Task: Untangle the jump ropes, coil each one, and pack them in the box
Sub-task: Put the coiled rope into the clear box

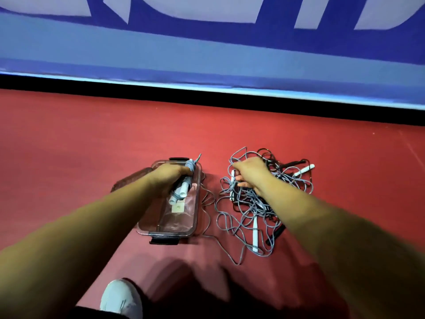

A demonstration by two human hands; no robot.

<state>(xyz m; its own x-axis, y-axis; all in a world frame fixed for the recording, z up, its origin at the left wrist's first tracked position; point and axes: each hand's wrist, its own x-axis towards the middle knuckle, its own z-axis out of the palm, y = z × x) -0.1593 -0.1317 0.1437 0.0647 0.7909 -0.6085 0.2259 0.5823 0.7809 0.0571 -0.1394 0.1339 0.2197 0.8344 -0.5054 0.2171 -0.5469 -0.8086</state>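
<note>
A clear plastic box (192, 217) with black latches lies open on the red floor. My left hand (169, 177) grips a coiled grey jump rope (184, 185) with white handles, holding it inside the box's far half. To the right spreads a tangle of grey and black jump ropes (250, 215) with white and black handles. My right hand (249, 172) rests on top of this pile, its fingers closed around a white handle (232, 178) and some cord. A loose grey cord (220, 245) trails from the pile past the box's right side.
The box's clear lid (131, 180) lies partly under my left arm, left of the box. A blue padded barrier with a black base (207, 93) runs across the far side of the floor. My white shoe (120, 298) is at the bottom edge.
</note>
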